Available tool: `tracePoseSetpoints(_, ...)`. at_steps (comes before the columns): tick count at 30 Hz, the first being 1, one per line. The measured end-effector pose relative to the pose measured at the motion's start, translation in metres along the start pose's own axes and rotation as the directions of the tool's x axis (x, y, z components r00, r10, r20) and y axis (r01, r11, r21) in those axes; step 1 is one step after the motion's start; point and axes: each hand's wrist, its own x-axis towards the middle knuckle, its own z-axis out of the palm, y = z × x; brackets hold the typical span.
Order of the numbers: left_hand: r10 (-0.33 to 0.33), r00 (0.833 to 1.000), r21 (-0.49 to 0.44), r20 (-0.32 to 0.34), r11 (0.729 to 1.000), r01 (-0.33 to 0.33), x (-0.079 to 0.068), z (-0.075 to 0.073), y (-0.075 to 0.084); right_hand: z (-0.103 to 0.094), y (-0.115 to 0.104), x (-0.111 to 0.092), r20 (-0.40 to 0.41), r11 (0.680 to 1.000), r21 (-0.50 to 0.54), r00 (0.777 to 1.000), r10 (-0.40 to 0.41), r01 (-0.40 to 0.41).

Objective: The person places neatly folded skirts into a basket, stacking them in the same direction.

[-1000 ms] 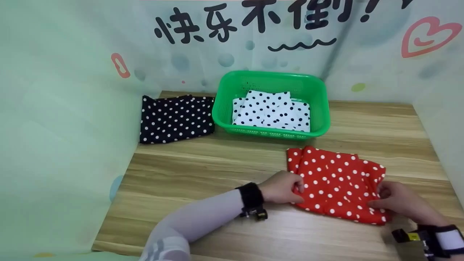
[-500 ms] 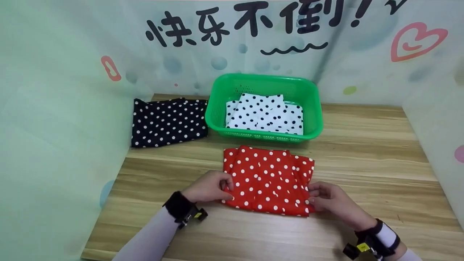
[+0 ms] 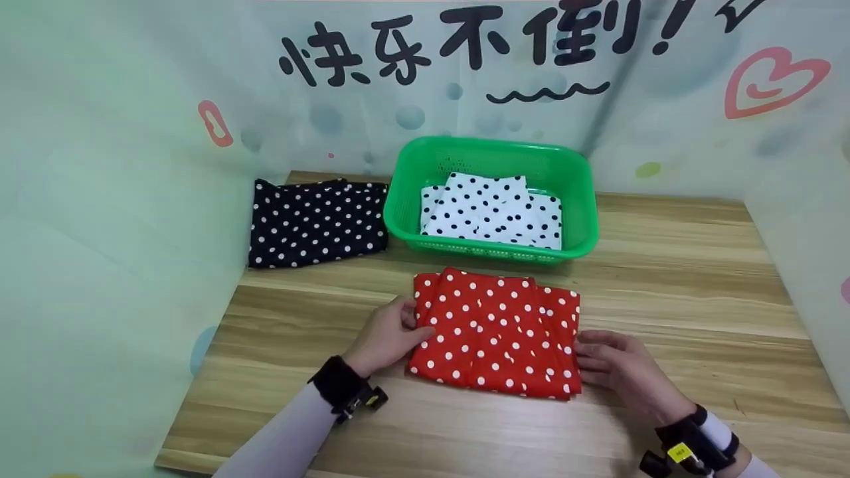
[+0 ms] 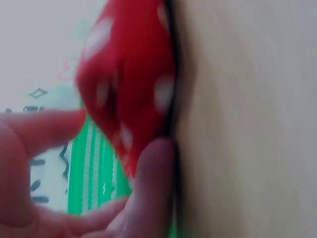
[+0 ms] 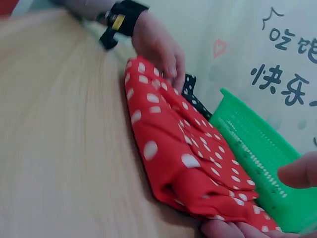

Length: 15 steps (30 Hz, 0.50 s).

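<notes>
A folded red cloth with white dots (image 3: 491,332) lies flat on the wooden table, in front of the green basket (image 3: 491,255). My left hand (image 3: 388,337) is at its left edge, the thumb over the top and the other fingers loosely beside the side; the left wrist view shows a wide gap between thumb and fingers. At the opposite edge is my right hand (image 3: 627,372), fingers relaxed against the side. In the right wrist view its thumb (image 5: 299,171) stands away from the cloth, while the other fingertips (image 5: 223,229) touch the lower folded edge.
Inside the basket lies a folded white cloth with black dots (image 3: 485,212). A folded black cloth with white dots (image 3: 315,226) is on the table left of the basket. Printed fabric walls (image 3: 119,232) border the table (image 3: 697,265) at the back and both sides.
The red cloth has moved left from the table's right part to in front of the basket, both hands with it. Since half a second ago, both hands have shifted slightly along its edges.
</notes>
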Motion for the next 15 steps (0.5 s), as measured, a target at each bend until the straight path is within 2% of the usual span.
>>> tracePoseSetpoints(3, -0.015, 0.999, -0.137, 0.037, 0.990, 0.020, 0.002, 0.007, -0.002, 0.003, 0.002, 0.001, 0.042, 0.996, 0.086, 0.999, 0.009, -0.013)
tracePoseSetpoints(5, -0.033, 0.995, -0.253, 0.096, 0.966, 0.057, 0.003, 0.011, -0.002, 0.007, 0.003, 0.003, 0.076, 0.993, 0.113, 0.997, 0.024, -0.033)
tracePoseSetpoints(7, -0.036, 0.983, -0.334, 0.180, 0.938, 0.096, 0.003, 0.014, -0.001, 0.013, 0.004, 0.006, 0.107, 0.991, 0.117, 0.993, 0.049, -0.062)
tracePoseSetpoints(9, -0.025, 0.965, -0.377, 0.261, 0.918, 0.126, 0.004, 0.019, 0.001, 0.019, 0.005, 0.009, 0.114, 0.991, 0.099, 0.990, 0.078, -0.089)
tracePoseSetpoints(11, -0.015, 0.951, -0.387, 0.310, 0.911, 0.141, 0.004, 0.024, 0.004, 0.024, 0.007, 0.011, 0.104, 0.993, 0.061, 0.990, 0.090, -0.097)
tracePoseSetpoints(13, -0.006, 0.946, -0.388, 0.324, 0.911, 0.139, 0.005, 0.028, 0.007, 0.027, 0.010, 0.014, 0.099, 0.997, 0.014, 0.992, 0.076, -0.078)
tracePoseSetpoints(15, 0.004, 0.953, -0.393, 0.304, 0.911, 0.122, 0.006, 0.033, 0.008, 0.030, 0.014, 0.015, 0.105, 0.999, -0.028, 0.994, 0.044, -0.041)
